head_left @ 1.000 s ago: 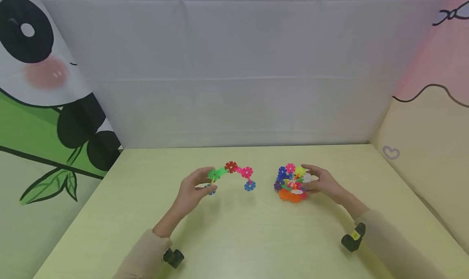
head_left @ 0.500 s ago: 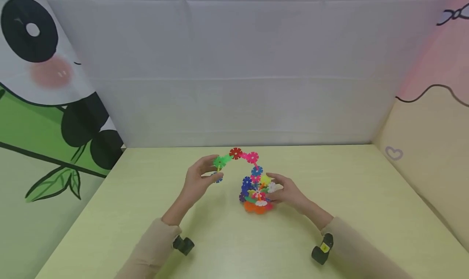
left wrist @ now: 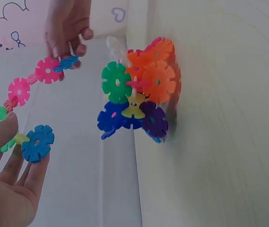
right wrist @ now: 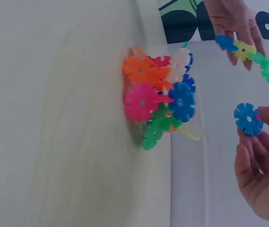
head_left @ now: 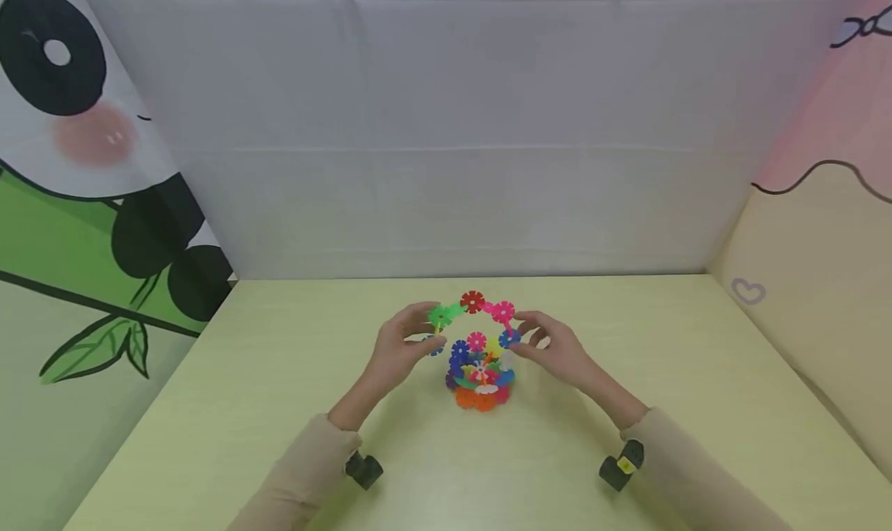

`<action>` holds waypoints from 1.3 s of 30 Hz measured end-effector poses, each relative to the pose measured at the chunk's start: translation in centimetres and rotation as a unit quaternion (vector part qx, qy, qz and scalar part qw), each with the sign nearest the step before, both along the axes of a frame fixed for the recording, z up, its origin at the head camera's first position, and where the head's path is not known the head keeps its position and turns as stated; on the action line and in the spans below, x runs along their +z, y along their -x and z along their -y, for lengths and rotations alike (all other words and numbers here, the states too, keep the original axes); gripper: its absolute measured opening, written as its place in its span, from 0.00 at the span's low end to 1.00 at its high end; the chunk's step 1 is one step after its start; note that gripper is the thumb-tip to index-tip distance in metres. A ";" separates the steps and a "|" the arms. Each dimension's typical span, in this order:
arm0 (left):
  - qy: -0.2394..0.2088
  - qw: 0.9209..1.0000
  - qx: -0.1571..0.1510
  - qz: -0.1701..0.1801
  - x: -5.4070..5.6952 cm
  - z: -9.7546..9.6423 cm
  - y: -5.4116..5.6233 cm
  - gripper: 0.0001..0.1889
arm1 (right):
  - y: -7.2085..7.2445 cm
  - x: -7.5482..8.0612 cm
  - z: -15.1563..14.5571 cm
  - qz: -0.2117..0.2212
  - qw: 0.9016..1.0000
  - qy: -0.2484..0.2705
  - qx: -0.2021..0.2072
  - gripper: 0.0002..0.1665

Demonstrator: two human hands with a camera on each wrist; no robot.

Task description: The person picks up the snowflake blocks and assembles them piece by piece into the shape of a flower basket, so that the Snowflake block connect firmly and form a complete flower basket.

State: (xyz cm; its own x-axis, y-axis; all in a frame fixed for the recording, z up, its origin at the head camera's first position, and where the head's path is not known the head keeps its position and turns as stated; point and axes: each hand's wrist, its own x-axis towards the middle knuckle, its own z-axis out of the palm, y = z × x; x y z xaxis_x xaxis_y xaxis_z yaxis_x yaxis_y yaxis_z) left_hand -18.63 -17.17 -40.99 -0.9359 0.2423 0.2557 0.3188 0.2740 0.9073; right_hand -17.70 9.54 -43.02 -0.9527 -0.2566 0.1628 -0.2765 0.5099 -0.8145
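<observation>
An arched chain of plastic snowflake discs (head_left: pixel 472 302) hangs above the table in the head view, running from green through red and pink to blue. My left hand (head_left: pixel 396 351) pinches its left end, near a yellow piece and a blue disc (left wrist: pixel 37 143). At the right end, my right hand (head_left: pixel 560 351) holds another blue disc (right wrist: pixel 248 119) between thumb and fingers. Under the arch stands a many-coloured cluster of snowflake discs (head_left: pixel 482 376), with orange pieces (left wrist: pixel 158 81) at its base. Neither hand touches the cluster.
The pale yellow table (head_left: pixel 279 407) runs back to a white cloth wall (head_left: pixel 446 206). Printed side panels stand at left and right. A small dark camera (head_left: pixel 364 469) is strapped to the left wrist, and a similar camera (head_left: pixel 620 466) to the right.
The right hand carried the cluster left to beneath the chain, let it go and took the chain's right end. The left hand moved right with the chain, first raising, then lowering it slightly.
</observation>
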 end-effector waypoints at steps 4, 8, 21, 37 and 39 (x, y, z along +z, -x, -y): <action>-0.012 1.000 -0.004 0.011 -0.3 -0.5 0.1 0.26 | 0.2 1.0 -0.2 -0.007 0.999 0.035 0.033 0.15; -0.018 0.999 -0.004 0.036 -0.8 -0.5 0.2 0.28 | 0.3 0.8 -0.4 0.014 0.997 0.066 0.036 0.12; 0.072 0.993 -0.043 0.079 -2.5 1.5 0.3 0.13 | 0.7 -0.2 -0.5 0.044 0.994 0.099 0.014 0.11; 0.137 0.989 -0.040 0.033 -3.5 1.4 0.1 0.07 | 0.3 -1.5 -1.5 0.052 0.996 0.065 0.008 0.11; 0.142 0.989 -0.041 0.025 -3.4 1.4 0.0 0.06 | 0.2 -1.5 -1.6 0.053 0.997 0.065 0.006 0.10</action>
State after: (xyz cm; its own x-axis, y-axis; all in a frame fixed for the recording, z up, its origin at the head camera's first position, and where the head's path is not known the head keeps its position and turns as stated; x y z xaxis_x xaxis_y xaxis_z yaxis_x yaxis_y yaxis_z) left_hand -18.63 -18.62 -44.38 -0.9201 0.3731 0.1196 0.3064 0.4950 0.8131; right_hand -17.88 11.10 -44.54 -0.9634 -0.2509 0.0942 -0.1910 0.3964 -0.8980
